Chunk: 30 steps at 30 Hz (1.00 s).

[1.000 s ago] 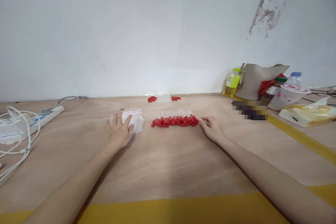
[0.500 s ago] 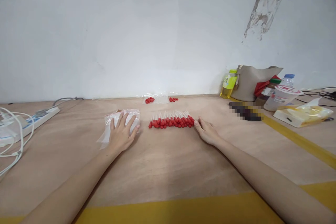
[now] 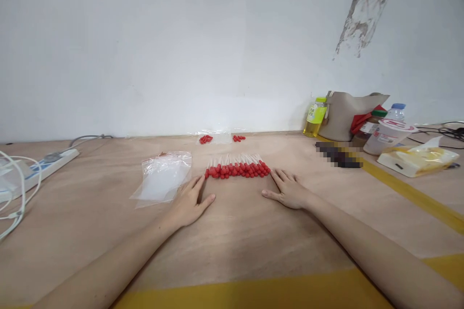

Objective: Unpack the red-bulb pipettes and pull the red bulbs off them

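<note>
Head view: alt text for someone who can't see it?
A person's left hand and right hand flank a row of red-tipped sticks on a table. Clear bags lie by the left hand; red pieces lie near the wall; a cup and tissues are at right.

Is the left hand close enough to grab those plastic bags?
Yes, it looks like it: the left hand is open right beside the plastic bags, with nothing seen standing between them.

You can read no words for certain: the print on the bottle (image 3: 315, 116), cup (image 3: 379, 144) and jar (image 3: 368, 128) is too small or blurred, likewise the lid's (image 3: 398, 126) red mark.
</note>
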Each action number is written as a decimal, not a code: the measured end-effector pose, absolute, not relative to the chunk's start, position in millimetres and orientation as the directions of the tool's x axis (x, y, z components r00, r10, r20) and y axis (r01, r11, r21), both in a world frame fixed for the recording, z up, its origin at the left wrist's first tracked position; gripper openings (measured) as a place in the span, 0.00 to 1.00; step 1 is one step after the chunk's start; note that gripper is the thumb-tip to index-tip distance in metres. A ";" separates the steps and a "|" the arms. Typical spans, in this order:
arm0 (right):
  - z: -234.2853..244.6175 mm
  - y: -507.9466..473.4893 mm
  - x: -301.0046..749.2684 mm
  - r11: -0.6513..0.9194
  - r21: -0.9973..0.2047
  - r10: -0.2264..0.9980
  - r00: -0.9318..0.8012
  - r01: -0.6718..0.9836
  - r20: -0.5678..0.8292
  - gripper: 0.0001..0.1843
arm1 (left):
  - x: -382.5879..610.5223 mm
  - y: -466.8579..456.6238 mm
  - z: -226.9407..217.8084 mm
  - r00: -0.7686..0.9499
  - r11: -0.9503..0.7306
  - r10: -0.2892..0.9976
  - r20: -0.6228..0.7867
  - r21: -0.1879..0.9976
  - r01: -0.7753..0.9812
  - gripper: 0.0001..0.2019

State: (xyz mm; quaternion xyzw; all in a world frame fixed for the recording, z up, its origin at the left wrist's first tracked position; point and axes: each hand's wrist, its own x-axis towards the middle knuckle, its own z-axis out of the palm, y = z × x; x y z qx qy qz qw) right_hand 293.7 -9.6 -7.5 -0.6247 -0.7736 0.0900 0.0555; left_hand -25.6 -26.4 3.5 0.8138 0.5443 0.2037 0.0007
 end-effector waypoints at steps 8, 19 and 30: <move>-10.0 -8.0 294.2 0.221 -0.211 0.974 -0.228 0.952 -0.009 0.53 | -4.0 6.2 20.0 0.357 -0.540 0.745 0.563 0.194 0.819 0.12; -9.4 -8.4 293.8 0.232 -0.199 0.972 -0.235 0.952 0.009 0.52 | -9.8 7.0 19.2 0.125 -0.501 0.738 0.663 0.416 0.759 0.08; -10.7 -7.3 281.4 0.297 -0.330 0.841 -0.081 0.896 0.535 0.53 | -10.6 -29.3 10.6 0.307 -0.710 0.683 0.662 0.505 0.490 0.06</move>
